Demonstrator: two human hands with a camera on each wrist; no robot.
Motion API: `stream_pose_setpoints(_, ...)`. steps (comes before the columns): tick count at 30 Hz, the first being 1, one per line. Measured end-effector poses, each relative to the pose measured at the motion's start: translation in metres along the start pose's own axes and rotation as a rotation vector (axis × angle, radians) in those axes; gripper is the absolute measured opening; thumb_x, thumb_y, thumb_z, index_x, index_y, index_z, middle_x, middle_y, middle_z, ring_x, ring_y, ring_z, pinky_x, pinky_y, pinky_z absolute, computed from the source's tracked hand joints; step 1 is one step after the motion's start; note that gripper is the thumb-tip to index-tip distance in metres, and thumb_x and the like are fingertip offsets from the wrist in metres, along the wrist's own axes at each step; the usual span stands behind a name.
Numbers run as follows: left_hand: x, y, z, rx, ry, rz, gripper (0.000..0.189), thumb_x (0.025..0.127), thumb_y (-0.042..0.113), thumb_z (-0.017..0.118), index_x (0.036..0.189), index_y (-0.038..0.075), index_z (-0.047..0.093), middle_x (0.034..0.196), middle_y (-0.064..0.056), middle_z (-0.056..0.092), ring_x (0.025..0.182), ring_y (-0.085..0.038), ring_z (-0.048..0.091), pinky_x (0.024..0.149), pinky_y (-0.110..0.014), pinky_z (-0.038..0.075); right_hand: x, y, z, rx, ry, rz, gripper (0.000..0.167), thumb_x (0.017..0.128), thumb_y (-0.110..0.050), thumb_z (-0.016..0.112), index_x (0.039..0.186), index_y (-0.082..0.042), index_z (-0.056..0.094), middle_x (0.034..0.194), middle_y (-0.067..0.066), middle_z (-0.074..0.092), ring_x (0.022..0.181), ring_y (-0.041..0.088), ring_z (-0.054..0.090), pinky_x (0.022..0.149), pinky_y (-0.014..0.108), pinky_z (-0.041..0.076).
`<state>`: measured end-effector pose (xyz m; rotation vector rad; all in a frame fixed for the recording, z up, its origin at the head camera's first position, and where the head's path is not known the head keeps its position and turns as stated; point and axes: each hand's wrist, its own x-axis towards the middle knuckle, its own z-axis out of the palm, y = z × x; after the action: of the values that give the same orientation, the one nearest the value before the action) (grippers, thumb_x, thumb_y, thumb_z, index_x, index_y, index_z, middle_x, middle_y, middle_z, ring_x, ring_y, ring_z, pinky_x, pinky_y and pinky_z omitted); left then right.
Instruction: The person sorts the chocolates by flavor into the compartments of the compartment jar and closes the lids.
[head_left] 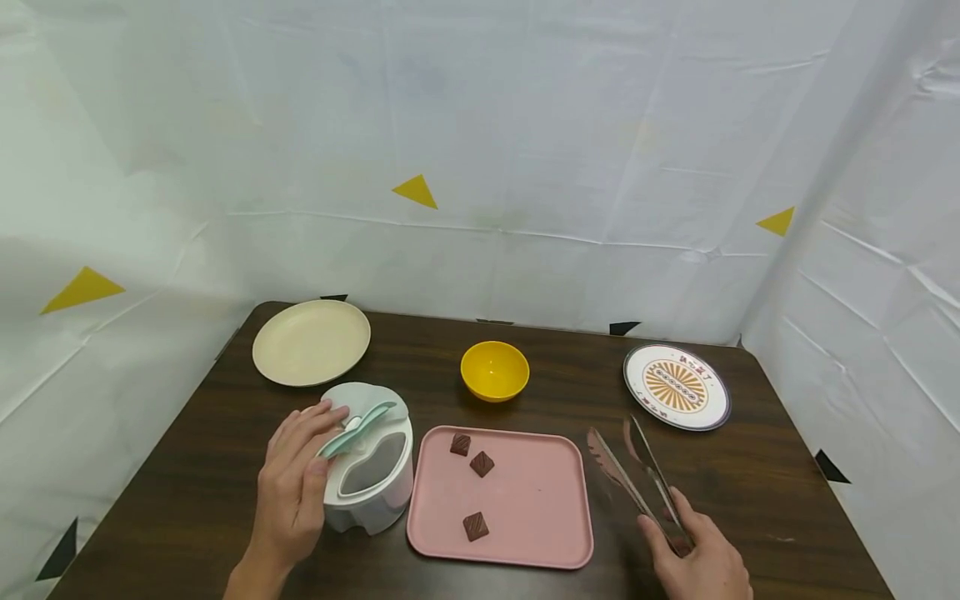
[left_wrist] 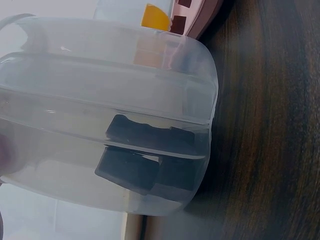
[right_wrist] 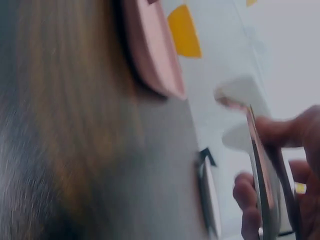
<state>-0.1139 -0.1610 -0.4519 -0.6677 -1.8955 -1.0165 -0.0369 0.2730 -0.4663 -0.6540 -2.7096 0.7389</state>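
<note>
On the left stands a white canister [head_left: 382, 506] with an opening in its top. My left hand [head_left: 292, 479] is at its top and pinches the raised turquoise flap [head_left: 367, 425] between thumb and fingers. Through the canister's clear wall in the left wrist view, dark blocky pieces [left_wrist: 132, 167] show at the bottom. My right hand [head_left: 705, 554] grips metal tongs [head_left: 637, 487] near their hinged end, their arms spread apart with nothing between the tips. Three square chocolates [head_left: 476, 526] lie on a pink tray [head_left: 536, 500] between the hands, two at its back left and one nearer the front.
A cream plate [head_left: 311, 342] lies at the back left of the dark wooden table [head_left: 420, 333]. A yellow bowl [head_left: 495, 371] stands behind the tray. A white patterned plate [head_left: 677, 387] lies at the back right, beyond the tongs. White sheeting [head_left: 487, 125] encloses the table's back and sides.
</note>
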Motion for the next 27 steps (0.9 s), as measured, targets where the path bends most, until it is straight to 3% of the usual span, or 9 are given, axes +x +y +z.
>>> stream_pose_setpoints(7, 0.000, 0.000, 0.000, 0.001, 0.001, 0.001, 0.032, 0.095, 0.011, 0.043, 0.105, -0.002, 0.071, 0.117, -0.020, 0.066, 0.121, -0.039, 0.054, 0.111, -0.048, 0.025, -0.012, -0.023, 0.011, 0.078, -0.060, -0.389, 0.054, 0.074, -0.035, 0.086, 0.123, -0.018, 0.070, 0.085, -0.014, 0.067, 0.059, -0.002, 0.051, 0.051, 0.029, 0.040)
stream_pose_setpoints(13, 0.000, 0.000, 0.000, 0.001, -0.007, -0.005, 0.032, 0.095, 0.011, 0.043, 0.105, -0.003, 0.070, 0.118, -0.019, 0.065, 0.121, -0.039, 0.053, 0.111, -0.049, 0.024, -0.020, -0.037, 0.023, 0.120, -0.242, -0.590, 0.050, 0.074, -0.038, 0.085, 0.119, -0.022, 0.072, 0.075, -0.022, 0.055, 0.057, -0.003, 0.046, 0.050, 0.023, 0.035)
stream_pose_setpoints(18, -0.001, 0.000, 0.000, -0.001, -0.009, -0.008, 0.032, 0.095, 0.010, 0.043, 0.105, -0.002, 0.071, 0.118, -0.019, 0.065, 0.122, -0.039, 0.053, 0.112, -0.047, 0.024, -0.022, -0.039, 0.029, 0.125, -0.360, -0.671, 0.049, 0.080, -0.047, 0.077, 0.122, -0.023, 0.070, 0.084, -0.018, 0.064, 0.059, -0.005, 0.049, 0.050, 0.023, 0.037)
stream_pose_setpoints(27, -0.001, 0.000, 0.000, 0.006, -0.009, -0.012, 0.032, 0.095, 0.011, 0.043, 0.105, -0.001, 0.071, 0.118, -0.019, 0.066, 0.122, -0.039, 0.053, 0.112, -0.048, 0.024, -0.021, -0.042, 0.034, 0.059, -0.492, -0.641, 0.053, 0.083, -0.058, 0.068, 0.124, -0.024, 0.070, 0.089, -0.018, 0.068, 0.058, -0.005, 0.045, 0.049, 0.023, 0.035)
